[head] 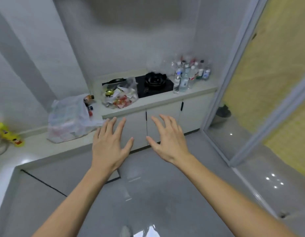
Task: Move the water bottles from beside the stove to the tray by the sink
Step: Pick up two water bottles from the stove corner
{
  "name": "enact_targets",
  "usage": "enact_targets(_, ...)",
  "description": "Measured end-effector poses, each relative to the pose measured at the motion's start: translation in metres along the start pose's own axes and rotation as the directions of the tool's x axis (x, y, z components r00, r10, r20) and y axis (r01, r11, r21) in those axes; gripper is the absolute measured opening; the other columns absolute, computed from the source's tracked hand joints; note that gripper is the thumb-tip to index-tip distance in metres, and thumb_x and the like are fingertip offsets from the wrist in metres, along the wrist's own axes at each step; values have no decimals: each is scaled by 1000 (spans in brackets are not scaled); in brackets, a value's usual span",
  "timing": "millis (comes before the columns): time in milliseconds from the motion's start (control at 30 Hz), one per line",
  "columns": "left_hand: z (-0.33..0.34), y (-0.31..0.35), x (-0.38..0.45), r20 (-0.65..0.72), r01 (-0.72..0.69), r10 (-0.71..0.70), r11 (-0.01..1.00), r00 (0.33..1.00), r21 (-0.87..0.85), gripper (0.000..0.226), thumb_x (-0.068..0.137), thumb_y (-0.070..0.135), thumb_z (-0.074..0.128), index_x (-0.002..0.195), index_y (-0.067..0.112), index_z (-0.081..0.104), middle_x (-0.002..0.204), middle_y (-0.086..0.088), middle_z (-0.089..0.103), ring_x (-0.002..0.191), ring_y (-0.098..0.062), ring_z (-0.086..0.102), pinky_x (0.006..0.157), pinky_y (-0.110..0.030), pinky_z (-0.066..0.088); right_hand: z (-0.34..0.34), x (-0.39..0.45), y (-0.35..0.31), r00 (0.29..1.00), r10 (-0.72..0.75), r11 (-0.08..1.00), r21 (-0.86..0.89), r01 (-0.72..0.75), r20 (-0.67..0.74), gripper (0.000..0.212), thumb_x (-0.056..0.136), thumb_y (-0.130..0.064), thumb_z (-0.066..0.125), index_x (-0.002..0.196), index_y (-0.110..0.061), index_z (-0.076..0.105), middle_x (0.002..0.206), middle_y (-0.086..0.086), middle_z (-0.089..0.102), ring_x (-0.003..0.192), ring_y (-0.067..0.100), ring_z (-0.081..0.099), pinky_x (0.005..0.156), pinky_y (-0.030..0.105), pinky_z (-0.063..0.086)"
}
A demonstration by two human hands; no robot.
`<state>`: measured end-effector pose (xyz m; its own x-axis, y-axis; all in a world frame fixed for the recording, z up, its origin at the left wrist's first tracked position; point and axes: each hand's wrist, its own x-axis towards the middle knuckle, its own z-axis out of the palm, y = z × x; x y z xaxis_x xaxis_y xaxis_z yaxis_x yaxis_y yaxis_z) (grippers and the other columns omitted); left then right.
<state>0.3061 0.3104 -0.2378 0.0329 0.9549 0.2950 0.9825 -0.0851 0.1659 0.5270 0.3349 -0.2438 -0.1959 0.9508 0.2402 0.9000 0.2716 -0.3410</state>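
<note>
Several clear plastic water bottles [189,74] stand in a cluster on the white counter, just right of the black stove [155,86] with a dark pan on it. Both my arms stretch forward over the grey floor, well short of the counter. My left hand [109,144] has its fingers spread and holds nothing. My right hand [169,139] is likewise spread and empty. No tray or sink shows in the view.
A clear bag of rubbish [121,94] lies left of the stove and a white plastic bag [71,118] sits on the lower counter. A yellow bottle [8,134] lies at far left. White cabinet doors [162,120] stand below; a glass sliding door [251,100] is at right.
</note>
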Motion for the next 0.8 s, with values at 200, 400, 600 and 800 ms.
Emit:
enact_targets(200,60,40,103,16,-121,122,991,992,-65,74,97,67,41,161,29,38,162,-10,45,153,-33,36,122,-53,34,4,70,79,992,117,993,-17,-118,-41,73,97,-62,52,160,-28,36,166,4,33,154,29,28,121,49,34)
enact_targets(400,116,58,235,-1,-176,178,974,984,-144,74,98,66,40,161,28,37,164,-9,42,155,-32,33,124,-52,31,16,173,141,978,203,978,-37,-205,-57,73,94,-62,50,158,-29,37,164,3,36,152,28,32,120,51,37)
enact_targets(600,154,89,361,-11,-261,264,944,964,-202,72,97,64,44,158,27,43,159,-8,48,152,-31,38,120,-49,35,10,259,202,953,289,954,-53,-294,-95,74,95,-64,48,158,-27,38,162,1,38,150,25,33,117,48,38)
enact_targets(800,191,141,449,-4,-339,347,914,938,-223,71,98,63,42,159,27,42,160,-6,47,153,-30,37,121,-50,36,9,313,269,925,360,929,-47,-368,-126,78,93,-68,39,158,-25,39,162,5,40,148,28,36,117,47,41)
